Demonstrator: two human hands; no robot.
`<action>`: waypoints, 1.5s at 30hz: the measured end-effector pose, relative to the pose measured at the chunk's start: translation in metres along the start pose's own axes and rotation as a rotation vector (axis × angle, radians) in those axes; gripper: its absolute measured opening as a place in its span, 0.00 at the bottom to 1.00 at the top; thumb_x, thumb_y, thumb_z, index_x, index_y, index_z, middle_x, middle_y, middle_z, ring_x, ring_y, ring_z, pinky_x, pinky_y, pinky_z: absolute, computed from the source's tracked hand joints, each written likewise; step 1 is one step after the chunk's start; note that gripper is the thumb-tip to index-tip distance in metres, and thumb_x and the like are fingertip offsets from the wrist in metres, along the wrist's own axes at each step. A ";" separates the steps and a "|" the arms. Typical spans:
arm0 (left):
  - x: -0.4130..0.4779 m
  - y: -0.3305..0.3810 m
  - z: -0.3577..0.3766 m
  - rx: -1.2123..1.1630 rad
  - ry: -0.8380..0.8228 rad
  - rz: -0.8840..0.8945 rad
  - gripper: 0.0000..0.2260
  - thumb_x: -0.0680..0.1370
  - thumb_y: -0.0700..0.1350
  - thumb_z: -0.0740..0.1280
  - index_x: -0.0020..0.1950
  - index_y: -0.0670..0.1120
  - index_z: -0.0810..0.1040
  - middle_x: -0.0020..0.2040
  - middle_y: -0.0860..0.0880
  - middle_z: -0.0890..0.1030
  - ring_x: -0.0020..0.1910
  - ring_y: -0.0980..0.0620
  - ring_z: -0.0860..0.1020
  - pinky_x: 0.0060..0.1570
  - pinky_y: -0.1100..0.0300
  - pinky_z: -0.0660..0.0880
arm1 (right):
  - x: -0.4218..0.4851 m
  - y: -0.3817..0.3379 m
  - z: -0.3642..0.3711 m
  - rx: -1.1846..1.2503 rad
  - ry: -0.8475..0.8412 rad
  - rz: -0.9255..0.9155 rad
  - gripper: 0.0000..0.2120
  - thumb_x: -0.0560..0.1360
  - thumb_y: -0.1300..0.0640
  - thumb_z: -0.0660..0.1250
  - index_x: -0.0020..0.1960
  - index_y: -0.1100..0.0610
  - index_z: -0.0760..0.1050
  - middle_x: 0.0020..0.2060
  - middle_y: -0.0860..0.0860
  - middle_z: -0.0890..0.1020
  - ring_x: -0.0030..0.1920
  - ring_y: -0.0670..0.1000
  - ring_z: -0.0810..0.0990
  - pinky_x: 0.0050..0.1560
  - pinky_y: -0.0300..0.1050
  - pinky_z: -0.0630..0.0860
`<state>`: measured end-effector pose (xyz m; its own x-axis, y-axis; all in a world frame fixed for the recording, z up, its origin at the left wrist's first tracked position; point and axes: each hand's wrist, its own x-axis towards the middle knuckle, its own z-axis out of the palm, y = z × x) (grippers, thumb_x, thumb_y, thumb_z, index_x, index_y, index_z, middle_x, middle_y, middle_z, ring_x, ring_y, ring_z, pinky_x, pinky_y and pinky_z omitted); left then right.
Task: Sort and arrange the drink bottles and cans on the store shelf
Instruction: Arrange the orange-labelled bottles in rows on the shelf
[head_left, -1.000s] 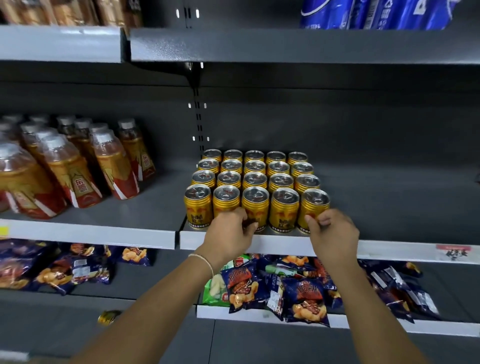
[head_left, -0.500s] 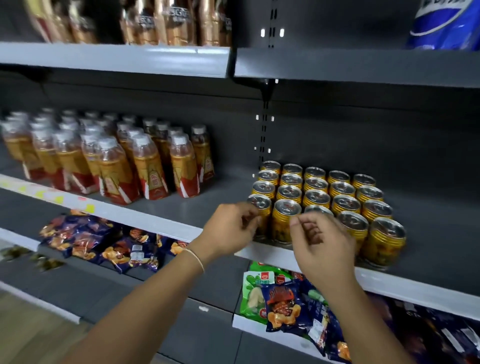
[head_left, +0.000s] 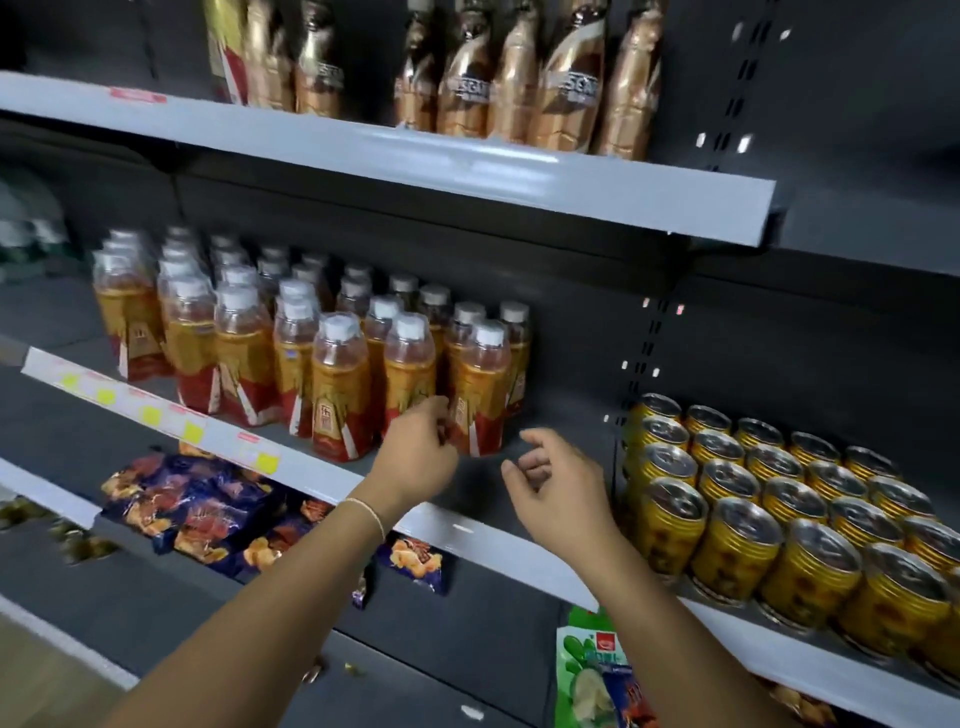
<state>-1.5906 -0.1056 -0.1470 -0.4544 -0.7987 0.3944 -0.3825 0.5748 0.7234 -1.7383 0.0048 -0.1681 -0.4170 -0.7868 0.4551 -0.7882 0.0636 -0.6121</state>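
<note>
Shift: from cans | left hand on bottle, grip unclear | right hand loose, empty

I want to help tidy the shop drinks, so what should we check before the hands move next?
1. The right hand is free: ok, it holds nothing and its fingers are loosely curled.
2. The left hand grips the front right bottle: cannot tell; its fingertips are at the label, but the picture is blurred there.
3. The front bottles stand upright: ok.
4. There is bare shelf beside that bottle: ok.
5. The cans are out of the way: ok, they stand apart on the right.
</note>
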 end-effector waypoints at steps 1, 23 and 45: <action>0.005 -0.009 -0.003 -0.005 -0.023 0.001 0.18 0.74 0.37 0.68 0.63 0.40 0.76 0.55 0.45 0.80 0.53 0.48 0.78 0.49 0.65 0.67 | 0.010 -0.002 0.014 -0.015 -0.006 0.038 0.21 0.74 0.48 0.71 0.65 0.52 0.74 0.46 0.45 0.80 0.49 0.48 0.81 0.48 0.44 0.79; 0.053 -0.052 0.040 -0.243 -0.395 -0.015 0.28 0.73 0.31 0.60 0.73 0.45 0.68 0.65 0.53 0.73 0.69 0.48 0.70 0.66 0.64 0.63 | 0.059 0.019 0.046 0.082 0.023 0.419 0.30 0.66 0.56 0.79 0.60 0.46 0.65 0.56 0.50 0.79 0.56 0.51 0.80 0.59 0.53 0.78; 0.072 -0.019 0.112 -0.430 -0.381 0.046 0.28 0.70 0.26 0.56 0.63 0.49 0.77 0.63 0.46 0.79 0.61 0.57 0.76 0.62 0.69 0.69 | 0.090 0.061 0.027 -0.020 0.314 0.614 0.29 0.73 0.49 0.74 0.67 0.62 0.67 0.58 0.59 0.78 0.59 0.60 0.77 0.58 0.51 0.75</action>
<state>-1.7063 -0.1536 -0.1956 -0.7510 -0.6083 0.2568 -0.0303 0.4203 0.9069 -1.8117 -0.0791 -0.1819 -0.8995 -0.3900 0.1971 -0.3743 0.4549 -0.8080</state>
